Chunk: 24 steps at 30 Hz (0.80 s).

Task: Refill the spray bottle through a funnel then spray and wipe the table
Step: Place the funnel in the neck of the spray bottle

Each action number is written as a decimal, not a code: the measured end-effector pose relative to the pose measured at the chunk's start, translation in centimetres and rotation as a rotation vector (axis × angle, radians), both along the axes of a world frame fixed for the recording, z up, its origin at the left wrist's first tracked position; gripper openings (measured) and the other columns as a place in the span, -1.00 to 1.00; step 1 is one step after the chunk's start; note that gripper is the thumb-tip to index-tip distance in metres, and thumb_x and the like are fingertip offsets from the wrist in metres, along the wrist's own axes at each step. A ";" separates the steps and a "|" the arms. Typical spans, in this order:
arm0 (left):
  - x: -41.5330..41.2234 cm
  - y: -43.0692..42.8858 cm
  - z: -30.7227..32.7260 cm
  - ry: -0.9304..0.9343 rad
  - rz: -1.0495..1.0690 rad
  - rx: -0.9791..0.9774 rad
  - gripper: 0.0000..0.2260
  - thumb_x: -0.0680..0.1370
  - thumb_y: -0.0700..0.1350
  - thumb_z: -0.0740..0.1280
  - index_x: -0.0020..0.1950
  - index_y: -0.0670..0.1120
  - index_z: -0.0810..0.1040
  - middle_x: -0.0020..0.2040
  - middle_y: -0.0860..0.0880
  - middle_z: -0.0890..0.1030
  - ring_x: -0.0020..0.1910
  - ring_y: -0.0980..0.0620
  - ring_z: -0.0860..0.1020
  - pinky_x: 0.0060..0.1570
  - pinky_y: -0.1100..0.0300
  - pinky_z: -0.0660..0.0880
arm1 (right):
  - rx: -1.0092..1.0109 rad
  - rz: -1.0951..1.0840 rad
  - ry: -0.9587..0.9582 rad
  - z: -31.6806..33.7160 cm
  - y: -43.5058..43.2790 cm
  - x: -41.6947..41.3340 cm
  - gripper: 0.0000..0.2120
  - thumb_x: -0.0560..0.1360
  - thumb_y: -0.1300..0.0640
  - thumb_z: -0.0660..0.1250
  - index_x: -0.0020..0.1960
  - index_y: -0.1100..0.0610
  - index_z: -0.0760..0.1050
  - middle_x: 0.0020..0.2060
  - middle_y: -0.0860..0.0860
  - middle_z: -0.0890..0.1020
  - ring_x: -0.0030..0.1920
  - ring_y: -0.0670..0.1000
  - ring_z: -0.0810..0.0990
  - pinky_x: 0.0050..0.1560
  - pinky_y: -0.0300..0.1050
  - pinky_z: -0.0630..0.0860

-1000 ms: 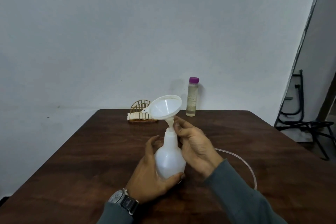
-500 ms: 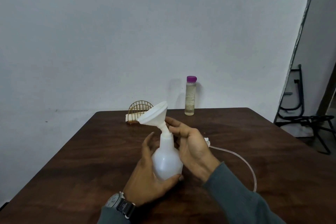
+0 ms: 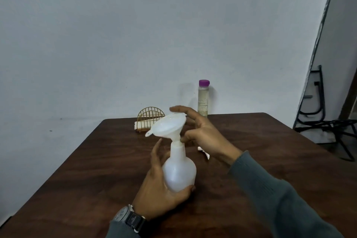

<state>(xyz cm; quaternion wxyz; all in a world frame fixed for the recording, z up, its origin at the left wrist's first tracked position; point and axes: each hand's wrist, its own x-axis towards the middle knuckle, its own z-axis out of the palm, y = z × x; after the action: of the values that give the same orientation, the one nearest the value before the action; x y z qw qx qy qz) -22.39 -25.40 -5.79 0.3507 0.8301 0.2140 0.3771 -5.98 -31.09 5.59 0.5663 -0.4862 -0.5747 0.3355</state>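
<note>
A white translucent spray bottle (image 3: 179, 170) without its sprayer head stands tilted at the table's middle. My left hand (image 3: 160, 187) is wrapped around its round lower body. A white funnel (image 3: 169, 126) sits in the bottle's neck and leans to the left. My right hand (image 3: 204, 135) touches the funnel, thumb at the stem and fingers spread behind and over the rim. The sprayer head (image 3: 203, 152) lies on the table behind my right wrist, mostly hidden. A tall clear refill bottle (image 3: 202, 102) with a purple cap stands at the far table edge.
The dark wooden table (image 3: 87, 176) stands against a white wall. A gold wire holder (image 3: 150, 118) with white napkins sits at the far edge, left of the refill bottle. A black metal frame (image 3: 320, 119) stands on the floor to the right.
The funnel has tipped from upright to leaning left. My right hand has moved up from the bottle's neck to the funnel's bowl and stem. My left hand has kept its hold.
</note>
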 end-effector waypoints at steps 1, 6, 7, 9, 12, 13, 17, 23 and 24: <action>0.0 0.0 0.0 -0.003 0.001 -0.003 0.19 0.30 0.06 0.67 0.58 0.17 -0.20 0.27 0.62 0.36 0.26 0.50 0.43 0.12 0.58 0.38 | 0.002 0.001 -0.009 0.0 -0.2 0.1 -0.37 0.32 0.40 0.31 0.29 -0.08 0.53 0.09 0.08 0.64 -0.07 -0.03 0.62 -0.11 -0.16 0.60; 0.0 0.0 0.0 0.005 0.000 -0.005 0.21 0.31 0.04 0.67 0.61 0.08 -0.20 0.28 0.69 0.26 0.25 0.59 0.38 0.13 0.63 0.32 | 0.114 -0.116 -0.111 -1.9 -0.8 0.4 -0.46 0.36 0.05 0.58 0.29 -0.05 0.50 0.14 0.00 0.68 0.01 0.03 0.70 0.12 0.10 0.67; 0.0 0.0 0.0 0.003 -0.001 -0.008 0.21 0.31 0.02 0.67 0.61 0.07 -0.20 0.28 0.69 0.26 0.25 0.59 0.37 0.13 0.63 0.31 | 0.121 -0.141 -0.106 -2.2 -0.8 0.2 -0.44 0.34 -0.01 0.60 0.29 -0.07 0.50 0.13 -0.01 0.69 -0.01 0.01 0.70 0.10 0.13 0.67; 0.0 0.1 0.0 0.003 -0.004 -0.009 0.21 0.31 0.00 0.67 0.62 0.06 -0.20 0.28 0.69 0.26 0.25 0.60 0.36 0.14 0.63 0.31 | 0.128 -0.196 -0.096 -2.6 -0.6 -0.1 -0.40 0.30 -0.08 0.62 0.27 -0.10 0.49 0.11 -0.04 0.70 -0.05 -0.01 0.70 0.07 0.14 0.68; 0.0 0.2 0.0 0.007 -0.013 -0.017 0.22 0.31 0.02 0.67 0.61 0.07 -0.22 0.28 0.69 0.26 0.26 0.59 0.37 0.15 0.62 0.32 | 0.161 -0.259 -0.111 -3.5 -0.5 -0.3 -0.43 0.31 -0.05 0.63 0.25 -0.13 0.48 0.13 -0.08 0.69 0.01 0.03 0.72 0.08 0.17 0.69; 0.0 0.1 0.0 0.006 -0.014 -0.020 0.22 0.31 0.02 0.67 0.62 0.07 -0.22 0.28 0.68 0.27 0.26 0.58 0.37 0.16 0.61 0.33 | 0.175 -0.272 -0.108 -3.9 -0.5 -0.4 -0.45 0.32 -0.02 0.63 0.24 -0.15 0.48 0.13 -0.08 0.69 0.03 0.05 0.72 0.08 0.18 0.69; 0.1 0.0 0.0 0.006 -0.005 -0.021 0.22 0.30 0.04 0.67 0.61 0.05 -0.21 0.27 0.69 0.27 0.26 0.59 0.37 0.14 0.62 0.33 | 0.201 -0.312 -0.066 -5.2 -0.4 -0.8 -0.46 0.35 0.05 0.62 0.22 -0.22 0.46 0.11 -0.01 0.69 0.07 0.07 0.73 0.13 0.12 0.68; 0.1 0.1 0.1 -0.005 -0.019 -0.032 0.26 0.22 0.26 0.65 0.61 0.14 -0.20 0.38 0.56 0.28 0.38 0.45 0.36 0.34 0.39 0.38 | 0.218 -0.300 -0.098 -5.0 -0.4 -0.6 -0.34 0.43 0.18 0.60 0.37 -0.23 0.40 0.22 -0.06 0.64 0.21 -0.06 0.66 0.18 -0.10 0.64; 0.2 0.1 0.2 -0.001 -0.021 -0.036 0.26 0.22 0.27 0.64 0.61 0.13 -0.19 0.38 0.56 0.28 0.38 0.45 0.35 0.36 0.36 0.38 | 0.216 -0.299 -0.096 -5.0 -0.5 -0.5 -0.32 0.43 0.19 0.60 0.39 -0.22 0.39 0.22 -0.06 0.64 0.21 -0.07 0.66 0.18 -0.11 0.63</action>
<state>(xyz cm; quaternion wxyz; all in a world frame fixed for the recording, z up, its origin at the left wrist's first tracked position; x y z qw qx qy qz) -22.23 -25.30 -5.64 0.3697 0.8256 0.2117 0.3701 -6.48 -31.57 0.63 0.6309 -0.5179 -0.5550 0.1604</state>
